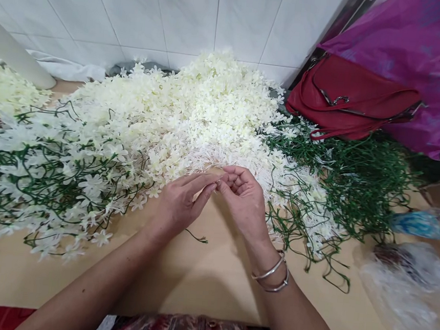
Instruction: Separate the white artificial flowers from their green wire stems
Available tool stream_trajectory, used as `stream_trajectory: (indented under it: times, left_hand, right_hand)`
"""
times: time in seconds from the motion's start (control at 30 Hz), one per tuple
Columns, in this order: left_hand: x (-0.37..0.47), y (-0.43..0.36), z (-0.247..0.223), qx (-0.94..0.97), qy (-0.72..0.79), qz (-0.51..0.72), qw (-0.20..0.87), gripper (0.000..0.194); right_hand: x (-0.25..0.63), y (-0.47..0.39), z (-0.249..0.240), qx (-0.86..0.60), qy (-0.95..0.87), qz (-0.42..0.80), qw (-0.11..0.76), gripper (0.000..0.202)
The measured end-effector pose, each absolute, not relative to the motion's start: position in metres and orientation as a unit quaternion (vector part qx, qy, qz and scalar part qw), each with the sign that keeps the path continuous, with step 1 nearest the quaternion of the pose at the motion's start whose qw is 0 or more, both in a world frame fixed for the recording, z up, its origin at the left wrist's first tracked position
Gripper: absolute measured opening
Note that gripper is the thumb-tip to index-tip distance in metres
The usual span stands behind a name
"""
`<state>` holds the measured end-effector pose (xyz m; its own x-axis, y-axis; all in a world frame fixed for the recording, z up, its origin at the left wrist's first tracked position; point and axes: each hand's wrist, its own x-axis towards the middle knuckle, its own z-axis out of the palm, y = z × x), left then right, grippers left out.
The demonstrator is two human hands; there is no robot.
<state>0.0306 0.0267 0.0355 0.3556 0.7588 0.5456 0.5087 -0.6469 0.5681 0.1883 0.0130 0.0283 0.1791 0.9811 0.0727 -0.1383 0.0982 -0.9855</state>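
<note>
My left hand [180, 202] and my right hand [244, 203] meet above the front middle of the table. Both are closed in a pinch, thumbs and fingertips almost touching. Whatever lies between the fingertips is too small to make out. Just behind my fingers spreads a big heap of cream-white artificial flowers [213, 108]. A short green plastic stem [197, 236] shows below my left hand, partly hidden by it. White flowers with green stems on them [87, 184] lie in a pile to the left. Loose green stems [358, 172] are heaped at the right.
A red handbag [353, 94] and a purple plastic bag [425, 59] stand at the back right. Clear plastic bags [409, 289] and a blue-patterned cup [419, 223] lie at the right. A pale pole [18, 50] rises at the left, before a tiled wall [190, 13].
</note>
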Motion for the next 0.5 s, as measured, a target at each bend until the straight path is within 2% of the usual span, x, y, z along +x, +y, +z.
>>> stream_trajectory:
  times: [0.2, 0.3, 0.37, 0.5]
  left_hand:
    - [0.033, 0.025, 0.036, 0.741, 0.416, 0.453, 0.270, 0.016]
    - [0.035, 0.024, 0.036, 0.714, 0.434, 0.463, 0.295, 0.013]
    - [0.035, 0.023, 0.032, 0.708, 0.441, 0.469, 0.289, 0.013]
    - [0.033, 0.025, 0.025, 0.758, 0.421, 0.454, 0.207, 0.016]
  right_hand:
    - [0.187, 0.014, 0.029, -0.472, -0.441, 0.473, 0.599, 0.026]
    - [0.185, 0.013, 0.030, -0.484, -0.428, 0.456, 0.612, 0.025]
    - [0.184, 0.013, 0.029, -0.490, -0.433, 0.446, 0.612, 0.025]
    - [0.185, 0.013, 0.026, -0.490, -0.450, 0.447, 0.598, 0.027]
